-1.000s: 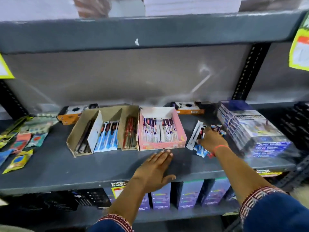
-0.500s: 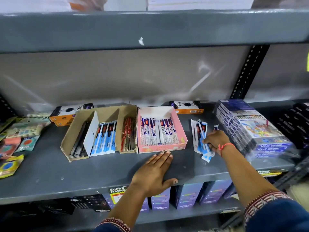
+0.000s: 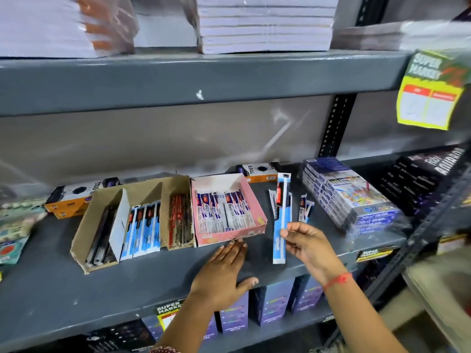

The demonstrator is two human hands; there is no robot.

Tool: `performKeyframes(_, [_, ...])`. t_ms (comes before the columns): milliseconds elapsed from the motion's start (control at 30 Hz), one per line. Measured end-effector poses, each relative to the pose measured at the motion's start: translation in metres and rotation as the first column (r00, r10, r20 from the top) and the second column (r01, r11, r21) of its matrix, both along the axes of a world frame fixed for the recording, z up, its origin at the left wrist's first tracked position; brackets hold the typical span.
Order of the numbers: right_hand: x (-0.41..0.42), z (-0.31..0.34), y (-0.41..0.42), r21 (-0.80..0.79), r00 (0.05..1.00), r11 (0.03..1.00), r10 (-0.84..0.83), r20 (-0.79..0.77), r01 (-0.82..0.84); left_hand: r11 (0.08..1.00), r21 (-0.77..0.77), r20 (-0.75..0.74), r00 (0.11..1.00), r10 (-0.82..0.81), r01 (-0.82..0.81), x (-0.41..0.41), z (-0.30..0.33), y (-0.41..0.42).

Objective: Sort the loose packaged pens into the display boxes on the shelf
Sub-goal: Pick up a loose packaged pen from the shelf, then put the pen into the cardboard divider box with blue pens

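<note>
My right hand (image 3: 307,244) pinches a blue-and-white packaged pen (image 3: 280,215) and holds it upright above the grey shelf (image 3: 76,296), just right of the pink display box (image 3: 251,200). That box holds a row of white, blue and red pen packs. A few loose packaged pens (image 3: 304,208) lie on the shelf behind the held one. A brown cardboard display box (image 3: 88,225) to the left has compartments with dark pens, blue pen packs (image 3: 144,225) and red pens (image 3: 179,220). My left hand (image 3: 224,271) lies flat on the shelf, fingertips at the pink box's front.
A shrink-wrapped stack of colour-pencil boxes (image 3: 349,194) stands right of the loose pens. Orange-and-black boxes (image 3: 74,197) sit at the back. Coloured packets (image 3: 12,233) lie at far left. Black boxes (image 3: 420,179) fill the right bay. A shelf of paper stacks (image 3: 262,24) hangs overhead.
My right hand has lifted one blue packaged pen off the loose pile and raised it upright. My left hand has stayed flat on the shelf. The view has shifted upward.
</note>
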State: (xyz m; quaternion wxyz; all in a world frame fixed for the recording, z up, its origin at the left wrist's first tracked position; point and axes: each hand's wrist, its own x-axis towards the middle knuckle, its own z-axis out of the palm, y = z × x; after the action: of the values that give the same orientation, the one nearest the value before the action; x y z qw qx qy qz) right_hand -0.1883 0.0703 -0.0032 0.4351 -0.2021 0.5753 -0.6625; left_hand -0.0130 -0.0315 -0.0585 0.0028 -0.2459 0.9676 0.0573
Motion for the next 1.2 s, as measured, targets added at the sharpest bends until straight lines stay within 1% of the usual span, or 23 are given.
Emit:
performKeyframes(100, [0.006, 0.005, 0.005, -0.022, 1.000, 1.000, 0.017, -0.008, -0.018, 1.000, 0.004, 0.005, 1.000, -0.002, 0.002, 0.000, -0.001, -0.001])
performKeyframes(333, [0.014, 0.012, 0.007, -0.022, 0.999, 0.999, 0.042, -0.034, -0.043, 0.999, 0.032, -0.038, 0.999, 0.026, -0.024, 0.014, -0.003, -0.003])
performKeyframes(500, [0.026, 0.017, -0.002, -0.012, 0.994, 0.995, 0.102, -0.049, -0.103, 0.998, 0.049, 0.032, 0.998, 0.048, -0.050, 0.019, 0.002, -0.005])
performKeyframes(633, [0.047, 0.027, -0.029, 0.009, 0.974, 0.982, 0.191, -0.123, -0.191, 0.993, 0.055, 0.009, 0.994, 0.107, -0.107, 0.040, 0.002, -0.008])
performKeyframes(767, [0.082, 0.041, -0.075, 0.027, 0.935, 0.952, 0.304, -0.184, -0.304, 0.984, 0.002, -0.023, 0.984, 0.178, -0.178, 0.082, -0.003, -0.018])
performKeyframes(833, [0.103, 0.045, -0.099, 0.043, 0.916, 0.936, 0.350, -0.195, -0.348, 0.975, 0.020, -0.042, 0.975, 0.220, -0.219, 0.104, -0.006, -0.026])
performKeyframes(900, [0.126, 0.048, -0.124, 0.077, 0.893, 0.923, 0.385, -0.234, -0.378, 0.952, 0.050, -0.070, 0.949, 0.306, -0.303, 0.129, -0.010, -0.037])
performKeyframes(1000, [0.154, 0.049, -0.159, 0.132, 0.879, 0.925, 0.379, -0.288, -0.356, 0.917, 0.073, -0.125, 0.909, 0.398, -0.392, 0.159, -0.010, -0.053])
performKeyframes(1067, [0.170, 0.046, -0.182, 0.190, 0.853, 0.918, 0.394, -0.344, -0.347, 0.916, 0.048, -0.154, 0.903, 0.400, -0.398, 0.170, -0.005, -0.060])
performKeyframes(1200, [0.191, 0.033, -0.226, 0.342, 0.721, 0.895, 0.437, -0.537, -0.288, 0.917, 0.054, -0.183, 0.899, 0.397, -0.394, 0.177, -0.006, -0.063])
